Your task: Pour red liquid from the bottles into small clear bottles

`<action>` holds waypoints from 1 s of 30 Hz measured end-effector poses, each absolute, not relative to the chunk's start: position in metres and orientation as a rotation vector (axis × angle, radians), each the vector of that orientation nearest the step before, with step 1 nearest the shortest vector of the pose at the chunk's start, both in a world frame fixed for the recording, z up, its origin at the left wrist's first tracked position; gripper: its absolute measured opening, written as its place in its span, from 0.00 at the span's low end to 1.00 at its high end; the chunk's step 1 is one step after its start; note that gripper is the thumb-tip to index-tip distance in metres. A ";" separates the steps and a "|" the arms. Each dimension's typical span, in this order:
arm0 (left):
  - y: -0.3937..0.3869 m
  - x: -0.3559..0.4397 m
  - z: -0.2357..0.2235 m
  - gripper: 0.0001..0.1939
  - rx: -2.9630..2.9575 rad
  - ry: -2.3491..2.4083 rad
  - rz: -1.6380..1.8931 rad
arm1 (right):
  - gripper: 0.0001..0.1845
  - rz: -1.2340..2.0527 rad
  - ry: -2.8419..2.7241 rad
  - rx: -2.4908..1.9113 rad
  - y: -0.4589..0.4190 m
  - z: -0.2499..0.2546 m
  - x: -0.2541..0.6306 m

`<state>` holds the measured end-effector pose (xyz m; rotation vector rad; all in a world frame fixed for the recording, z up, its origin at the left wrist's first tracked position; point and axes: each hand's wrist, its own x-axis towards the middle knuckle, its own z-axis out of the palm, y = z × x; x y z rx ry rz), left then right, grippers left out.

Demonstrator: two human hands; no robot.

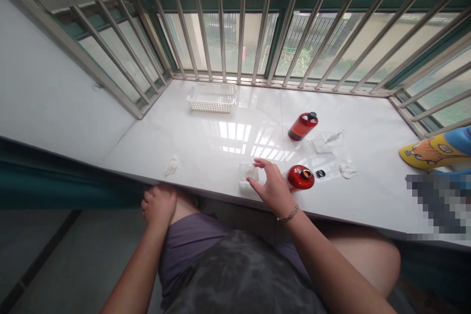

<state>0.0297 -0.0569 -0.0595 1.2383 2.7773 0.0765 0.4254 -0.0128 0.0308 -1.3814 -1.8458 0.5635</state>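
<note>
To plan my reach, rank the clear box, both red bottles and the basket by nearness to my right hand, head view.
1. Clear box, at fingertips
2. Near red bottle, right
3. Far red bottle, beyond it
4. Basket, far left

Bright daylight through barred window (pixel 228 44); window-shaped glare on marble sill (pixel 191 152) (harsh), frame edges bowed, lower right pixelated.

The upright bottle (pixel 303 126) is translucent red with a black cap; the other red bottle (pixel 300 177) shows a black and orange top. The basket (pixel 211 97) is white lattice, the surface (pixel 349 108) glossy white, the shorts (pixel 191 235) purple, the shirt (pixel 239 274) mottled grey.
</note>
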 end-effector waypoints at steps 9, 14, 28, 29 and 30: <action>-0.056 0.028 -0.062 0.41 1.238 2.777 0.076 | 0.33 0.636 -1.616 -1.428 -0.030 0.017 0.429; -0.056 0.033 -0.056 0.42 1.230 2.774 0.058 | 0.44 0.838 -1.593 -1.361 -0.029 0.016 0.426; -0.057 0.116 0.040 0.22 1.750 1.857 0.093 | 0.44 0.767 -1.547 -1.355 -0.027 0.006 0.420; -0.054 0.133 0.046 0.22 1.836 1.713 0.310 | 0.44 0.759 -1.541 -1.351 -0.027 0.006 0.420; -0.049 0.149 0.051 0.23 1.924 1.586 0.464 | 0.44 0.762 -1.544 -1.338 -0.027 0.007 0.420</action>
